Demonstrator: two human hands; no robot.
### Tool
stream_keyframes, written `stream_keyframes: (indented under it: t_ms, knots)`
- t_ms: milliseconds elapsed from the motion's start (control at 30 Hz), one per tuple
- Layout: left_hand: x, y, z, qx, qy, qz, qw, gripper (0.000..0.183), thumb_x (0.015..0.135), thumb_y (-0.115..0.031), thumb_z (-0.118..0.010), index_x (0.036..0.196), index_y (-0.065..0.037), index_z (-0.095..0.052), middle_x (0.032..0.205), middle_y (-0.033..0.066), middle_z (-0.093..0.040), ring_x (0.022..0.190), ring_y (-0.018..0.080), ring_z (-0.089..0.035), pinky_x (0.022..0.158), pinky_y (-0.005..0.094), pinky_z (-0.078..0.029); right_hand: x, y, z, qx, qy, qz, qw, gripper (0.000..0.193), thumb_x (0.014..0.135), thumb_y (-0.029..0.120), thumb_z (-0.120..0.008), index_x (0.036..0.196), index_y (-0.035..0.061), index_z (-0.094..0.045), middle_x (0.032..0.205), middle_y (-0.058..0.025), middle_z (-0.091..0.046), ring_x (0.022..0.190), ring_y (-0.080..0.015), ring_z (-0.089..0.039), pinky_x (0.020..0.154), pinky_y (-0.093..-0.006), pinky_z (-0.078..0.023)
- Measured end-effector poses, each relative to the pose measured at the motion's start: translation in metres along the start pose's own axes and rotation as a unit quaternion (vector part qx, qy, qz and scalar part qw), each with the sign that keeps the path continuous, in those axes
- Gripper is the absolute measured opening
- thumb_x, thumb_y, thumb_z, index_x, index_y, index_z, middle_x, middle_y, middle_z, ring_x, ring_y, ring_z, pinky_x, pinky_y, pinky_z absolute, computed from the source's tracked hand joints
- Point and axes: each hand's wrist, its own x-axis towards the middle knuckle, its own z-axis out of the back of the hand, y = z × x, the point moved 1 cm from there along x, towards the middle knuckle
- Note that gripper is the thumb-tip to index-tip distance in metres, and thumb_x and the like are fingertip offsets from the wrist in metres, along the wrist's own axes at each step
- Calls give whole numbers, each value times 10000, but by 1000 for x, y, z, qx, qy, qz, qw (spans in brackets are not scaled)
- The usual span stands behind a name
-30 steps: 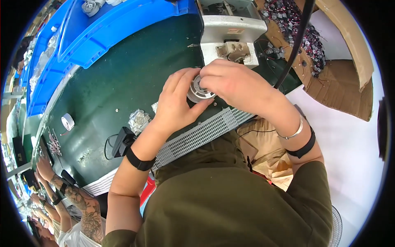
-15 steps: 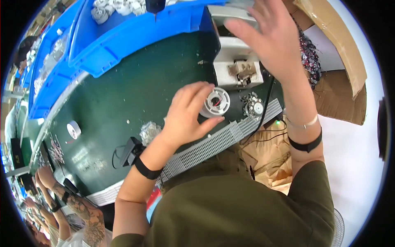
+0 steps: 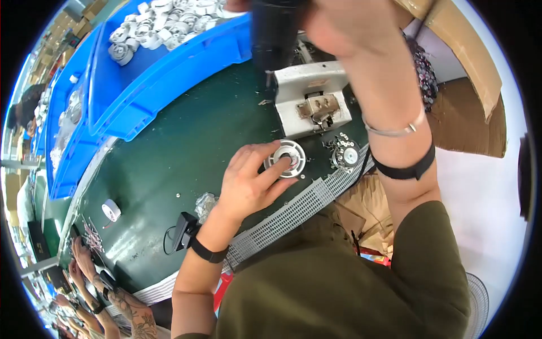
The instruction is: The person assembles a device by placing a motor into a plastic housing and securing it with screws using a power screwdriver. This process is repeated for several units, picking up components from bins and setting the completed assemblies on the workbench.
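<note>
My left hand (image 3: pixel 248 182) holds a round white plastic housing (image 3: pixel 301 160) down on the green tabletop, with thumb and fingers at its rim and one fingertip over its open centre. Up at the top edge, my right hand (image 3: pixel 341 25) is blurred. It is wrapped round a black electric screwdriver (image 3: pixel 275 34), and fingertips show on the tool's far side. Between the two hands stands a pale metal fixture (image 3: pixel 288 104) with a brownish metal block on it. Just right of the housing, a round dish of screws (image 3: pixel 345 156) sits among small loose parts.
Blue bins (image 3: pixel 164 82) with white plastic parts line the far left. A white ring-shaped part (image 3: pixel 111 211), a crumpled clear bag (image 3: pixel 205 206) and a small black device (image 3: pixel 185 230) lie on the left. A perforated strip (image 3: pixel 282 226) edges the table. Co-workers' arms (image 3: pixel 130 308) are at lower left.
My right hand has closed round the hanging screwdriver and brought it nearer. My left hand now has a finger over the housing's centre. The whole view has shifted slightly.
</note>
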Motion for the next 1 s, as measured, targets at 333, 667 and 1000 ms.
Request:
stream_keyframes:
  t_ms: [333, 667, 1000]
  knots:
    - [0, 0, -5, 9, 3, 4, 1000, 356, 610, -216, -800, 912, -82, -669, 1054, 129, -599, 893, 291, -608, 719, 370, -518, -122, 3, 53, -229, -196, 15, 953, 269, 845, 252, -581, 726, 33, -480, 733, -59, -482, 638, -176, -502, 683, -345, -428]
    - [-13, 3, -8, -20, -2, 7, 1000, 414, 591, -252, -819, 935, -79, -667, 1056, 161, -580, 876, 324, -603, 700, 390, -519, -130, -2, 51, -119, -140, 68, 981, 774, 807, 96, -668, 1395, 146, -167, 710, -42, -528, 600, -192, -541, 598, -346, -433]
    - [-8, 2, -8, -31, 10, 30, 999, 303, 618, -222, -802, 871, -115, -674, 1035, 84, -576, 905, 262, -588, 718, 331, -500, -120, -14, 47, -160, -157, 37, 974, 770, 829, 164, -638, 1434, 184, -163, 742, -8, -486, 602, -156, -491, 616, -339, -404]
